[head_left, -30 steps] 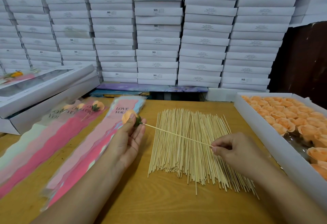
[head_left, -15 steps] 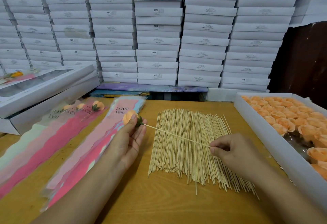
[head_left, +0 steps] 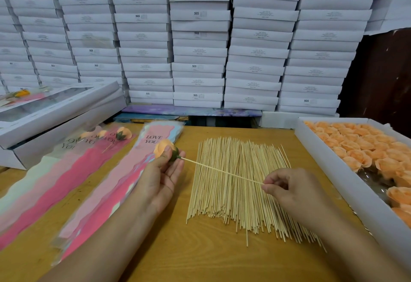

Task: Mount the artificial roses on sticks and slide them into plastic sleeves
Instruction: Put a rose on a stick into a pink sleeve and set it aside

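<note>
Roses done (head_left: 121, 133): a few sit in plastic sleeves at the far left of the table (head_left: 200, 259)
Empty sleeves (head_left: 124, 179): a pile waits next to them
Left hand (head_left: 161, 178): pinches the peach rose (head_left: 163, 148)
Stick (head_left: 222, 171): its tip is in the rose's green base, so this one looks almost mounted
Right hand (head_left: 291, 189): pinches the stick's other end
Loose sticks (head_left: 240, 190): lots left
Box of roses (head_left: 360, 154): still nearly full, far right

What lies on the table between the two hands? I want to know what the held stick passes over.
In the head view, the pile of wooden sticks lies between the left hand and the right hand; the held stick crosses above it.
</note>
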